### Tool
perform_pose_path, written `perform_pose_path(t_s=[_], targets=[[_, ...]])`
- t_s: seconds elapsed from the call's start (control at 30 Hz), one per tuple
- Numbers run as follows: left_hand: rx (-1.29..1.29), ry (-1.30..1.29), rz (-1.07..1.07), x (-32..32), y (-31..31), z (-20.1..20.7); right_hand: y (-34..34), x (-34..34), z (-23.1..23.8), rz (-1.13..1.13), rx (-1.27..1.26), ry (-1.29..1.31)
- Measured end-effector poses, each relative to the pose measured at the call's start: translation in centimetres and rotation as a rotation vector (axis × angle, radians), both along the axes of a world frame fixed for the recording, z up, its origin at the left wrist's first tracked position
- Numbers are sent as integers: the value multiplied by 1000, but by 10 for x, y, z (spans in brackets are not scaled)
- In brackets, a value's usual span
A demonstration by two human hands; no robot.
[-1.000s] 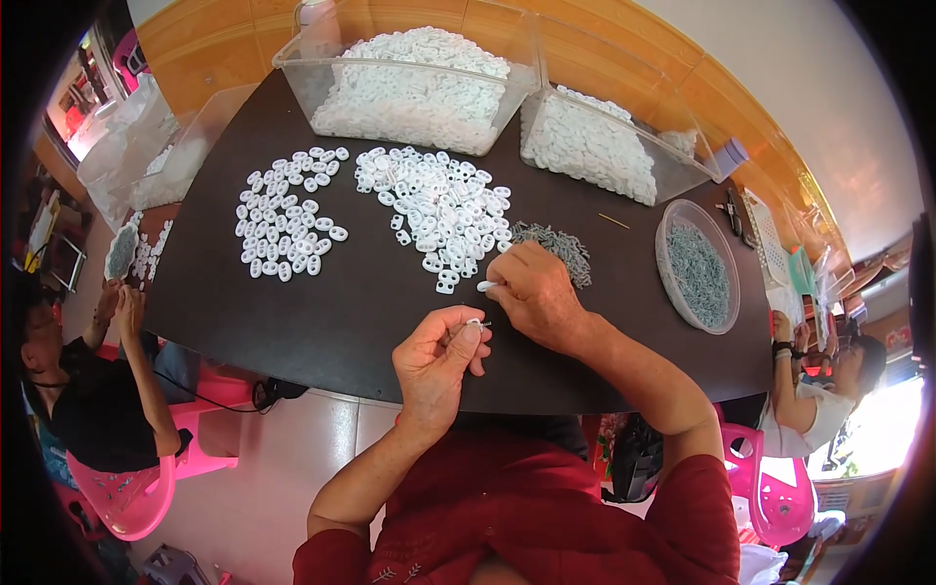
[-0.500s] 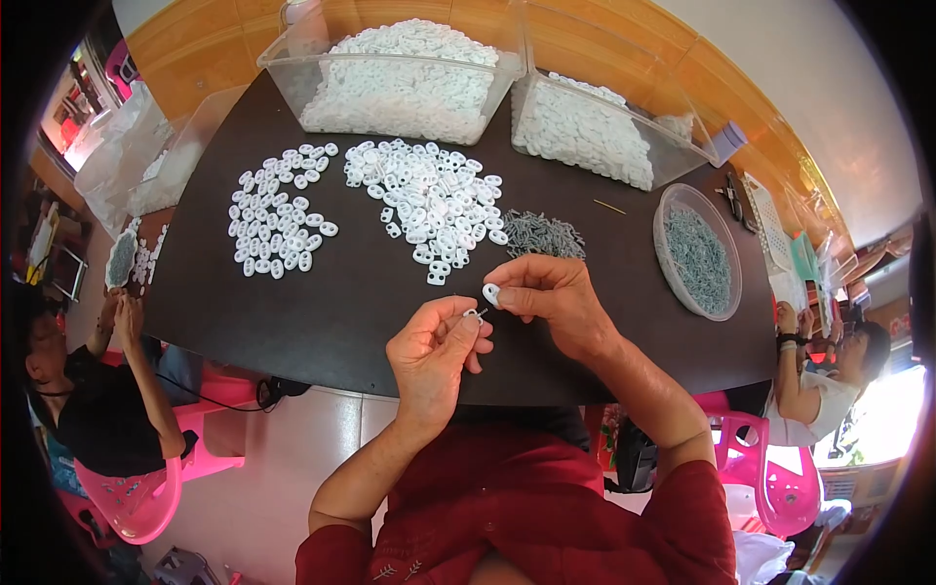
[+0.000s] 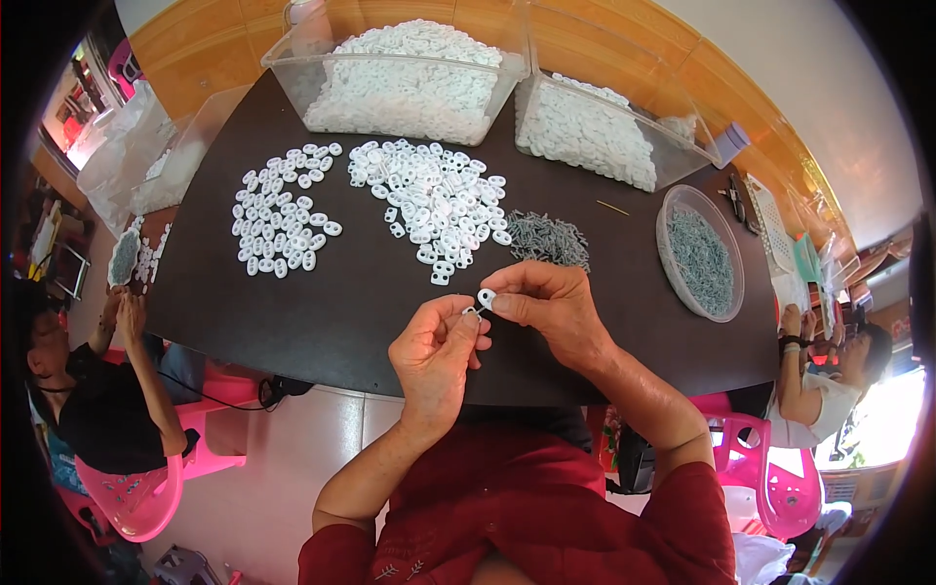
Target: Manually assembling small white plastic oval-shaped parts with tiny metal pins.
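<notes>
My left hand point(image 3: 432, 359) pinches a small white two-holed plastic piece point(image 3: 472, 313) between thumb and fingers, close to the table's front edge. Thumb and forefinger of my right hand point(image 3: 548, 310) grip a white oval plastic piece point(image 3: 487, 298), tilted just above and right of the other one. A thin grey pin shows between the two pieces; whether it sits in both is too small to tell. Beyond my hands lies a heap of white two-holed pieces point(image 3: 434, 205). A pile of small grey pins point(image 3: 548, 241) lies just behind my right hand.
More white ovals point(image 3: 281, 216) are spread at left on the dark table point(image 3: 322, 322). Two clear bins point(image 3: 292, 93) of white pieces stand at the back. A round tub point(image 3: 720, 317) of grey pins, pliers point(image 3: 738, 205) and a thin yellow stick point(image 3: 612, 208) lie right. Co-workers sit at both sides.
My right hand has come slightly left and down, bringing its white oval up against the piece in my left hand. The left hand stays nearly still.
</notes>
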State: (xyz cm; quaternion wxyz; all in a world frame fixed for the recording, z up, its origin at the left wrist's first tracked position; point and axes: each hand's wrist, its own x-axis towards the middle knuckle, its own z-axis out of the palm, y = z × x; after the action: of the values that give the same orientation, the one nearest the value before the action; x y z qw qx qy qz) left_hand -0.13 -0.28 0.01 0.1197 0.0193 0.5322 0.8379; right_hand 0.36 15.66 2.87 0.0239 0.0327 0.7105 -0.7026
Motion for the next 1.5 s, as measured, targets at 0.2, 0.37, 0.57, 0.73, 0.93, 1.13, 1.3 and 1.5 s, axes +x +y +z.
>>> perform_pose_path(t_s=[0.2, 0.37, 0.57, 0.73, 0.93, 1.13, 1.3, 1.5], targets=[[25, 12, 32, 0, 0, -2, -4, 0, -4, -35, 46, 40], [51, 18, 42, 0, -1, -3, -5, -1, -4, -32, -11, 7], [58, -1, 48, 0, -2, -4, -9, 1, -2, -49, 40, 30], [44, -4, 40, 1, -3, -2, -10, 1, -6, -44, -1, 41], [42, 11, 19, 0, -2, -4, -13, 3, -7, -41, 52, 67], [139, 101, 41, 0, 1, -11, -16, 7, -9, -29, 298, 212], [180, 124, 12, -3, 4, -16, -19, 9, -17, -50, 436, 333], [213, 107, -20, -5, 2, -13, -27, 13, -13, -119, 602, 585]])
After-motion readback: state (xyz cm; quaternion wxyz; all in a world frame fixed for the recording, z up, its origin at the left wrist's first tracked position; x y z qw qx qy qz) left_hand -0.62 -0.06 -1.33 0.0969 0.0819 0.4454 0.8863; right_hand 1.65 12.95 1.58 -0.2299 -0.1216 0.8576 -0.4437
